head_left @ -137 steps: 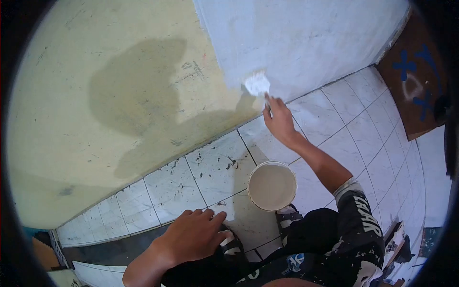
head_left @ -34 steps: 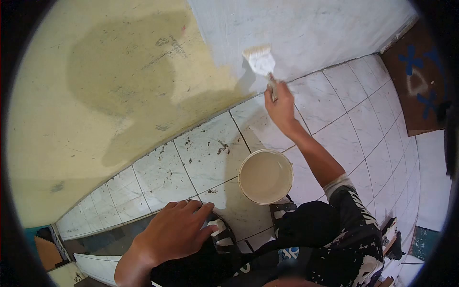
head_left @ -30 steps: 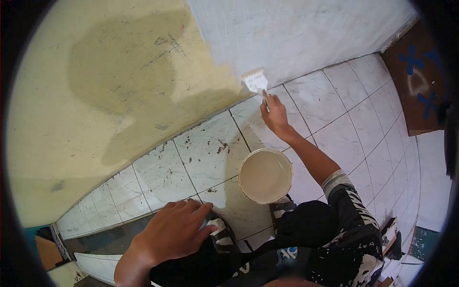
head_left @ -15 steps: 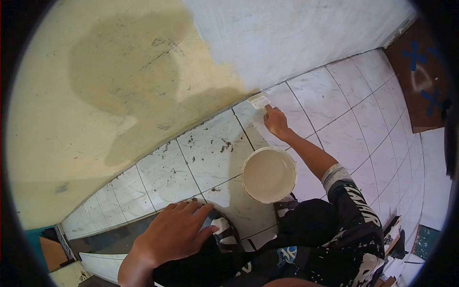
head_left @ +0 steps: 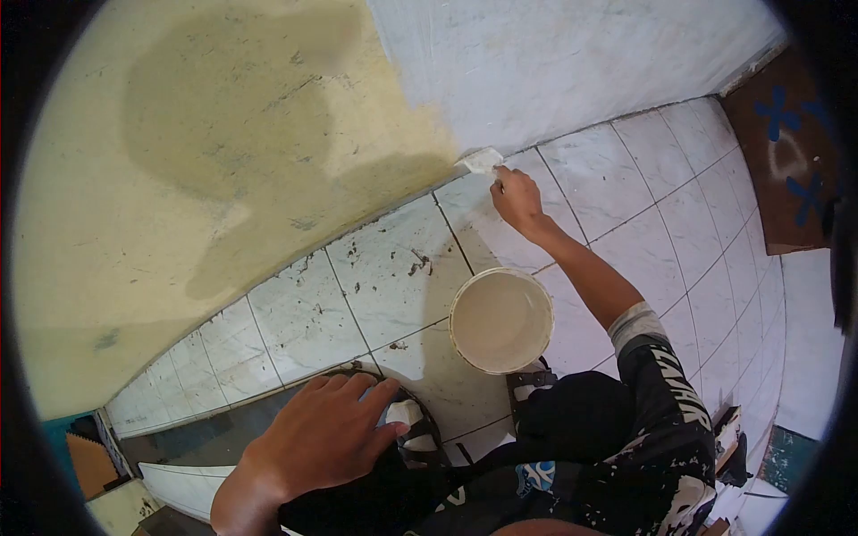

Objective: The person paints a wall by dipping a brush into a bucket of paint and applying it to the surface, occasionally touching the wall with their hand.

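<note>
My right hand (head_left: pixel 517 198) is closed around the handle of a paintbrush (head_left: pixel 483 162), whose pale, paint-covered bristles touch the foot of the wall just above the floor tiles. The wall is yellow (head_left: pixel 259 134) on the left and coated white (head_left: pixel 554 71) on the right, with the brush near the border. Between my right arm and my feet stands a round bucket (head_left: pixel 500 322) with off-white paint inside. My left hand (head_left: pixel 335 429) rests palm down over my left knee, fingers stretched out, holding nothing.
White floor tiles (head_left: pixel 393 259) with dark flakes of debris run along the wall. A brown board with blue marks (head_left: pixel 786 152) stands at the far right. A toothed orange-brown piece (head_left: pixel 94 464) lies at the lower left. My sandalled feet flank the bucket's near side.
My right hand has moved the brush slightly upward, from the floor edge onto the bottom of the wall. My left hand stays on the knee, and the view has shifted a little.
</note>
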